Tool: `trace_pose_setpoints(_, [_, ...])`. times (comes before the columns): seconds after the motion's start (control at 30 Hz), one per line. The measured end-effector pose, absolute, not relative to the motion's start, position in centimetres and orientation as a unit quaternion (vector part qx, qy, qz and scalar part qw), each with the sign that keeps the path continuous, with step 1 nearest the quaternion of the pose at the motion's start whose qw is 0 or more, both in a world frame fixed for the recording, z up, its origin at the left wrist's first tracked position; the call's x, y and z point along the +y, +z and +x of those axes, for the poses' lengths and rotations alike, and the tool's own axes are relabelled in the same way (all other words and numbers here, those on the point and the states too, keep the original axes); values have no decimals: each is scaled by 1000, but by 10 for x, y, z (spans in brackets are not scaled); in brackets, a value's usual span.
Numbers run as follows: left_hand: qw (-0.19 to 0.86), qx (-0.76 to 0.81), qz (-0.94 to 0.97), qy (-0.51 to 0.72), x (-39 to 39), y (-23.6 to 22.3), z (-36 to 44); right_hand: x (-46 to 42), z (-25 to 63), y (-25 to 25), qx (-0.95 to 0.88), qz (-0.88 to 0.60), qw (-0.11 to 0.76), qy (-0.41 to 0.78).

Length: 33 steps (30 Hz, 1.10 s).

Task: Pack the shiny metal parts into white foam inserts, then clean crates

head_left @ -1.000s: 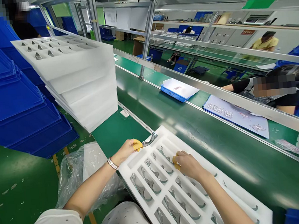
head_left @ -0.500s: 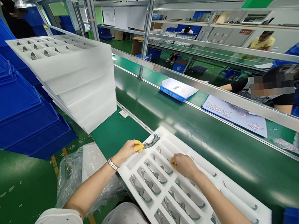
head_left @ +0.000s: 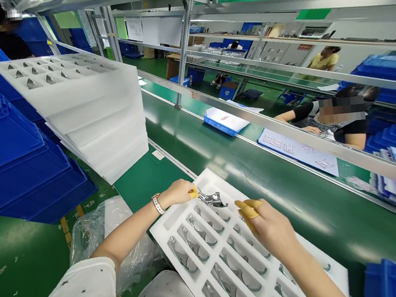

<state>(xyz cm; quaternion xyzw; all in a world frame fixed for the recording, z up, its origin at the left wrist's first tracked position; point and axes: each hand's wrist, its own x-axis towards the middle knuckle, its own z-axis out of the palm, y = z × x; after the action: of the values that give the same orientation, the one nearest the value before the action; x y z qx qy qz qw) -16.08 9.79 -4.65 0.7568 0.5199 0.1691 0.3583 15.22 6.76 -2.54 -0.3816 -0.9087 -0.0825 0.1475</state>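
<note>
A white foam tray (head_left: 176, 216) with several slots lies in front of me on the green conveyor belt; most slots hold a curved shiny metal part. My left hand (head_left: 179, 192), with yellow finger cots, pinches one such metal part (head_left: 211, 198) just above the tray's far slots. My right hand (head_left: 268, 228), also in yellow finger cots, hovers over the tray's middle with fingers apart and nothing in it.
A tall stack of white foam trays (head_left: 89, 112) stands at the left, with blue bins (head_left: 16, 152) behind it. A plastic bag (head_left: 97, 233) lies below left. A blue tray with paper (head_left: 225, 120) sits on the belt. A person (head_left: 335, 116) works across the rail.
My left hand has brought the metal part right, over the tray. My right hand has lifted off the tray slots and opened. The view has shifted slightly.
</note>
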Motion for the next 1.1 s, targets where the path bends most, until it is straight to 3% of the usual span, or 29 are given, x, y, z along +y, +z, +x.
trace_pose_setpoints(0.13, [315, 487, 803, 136, 122, -33, -134, 66, 134, -23, -916, -398, -4, -55])
trace_pose_setpoints(0.2, [308, 483, 809, 135, 131, -28, -121, 74, 133, -28, -904, -425, -36, -24])
trace_pose_setpoints(0.47, [315, 562, 730, 228, 141, -63, -115, 109, 159, -83, -852, -475, 128, 178])
trace_pose_setpoints(0.57, [341, 563, 712, 244, 130, -96, -120, 117, 160, -102, -830, -501, 128, 210])
trace_pose_setpoints(0.73, [324, 577, 696, 278, 111, -126, -116, 125, 160, -108, -836, -503, 16, 220])
trace_pose_setpoints(0.97, [289, 583, 709, 273, 104, -128, -112, 135, 127, -81, -846, -486, -170, 139])
trace_pose_setpoints(1.1, [274, 564, 728, 277, 108, -129, -117, 146, 110, -71, -834, -488, -212, 144])
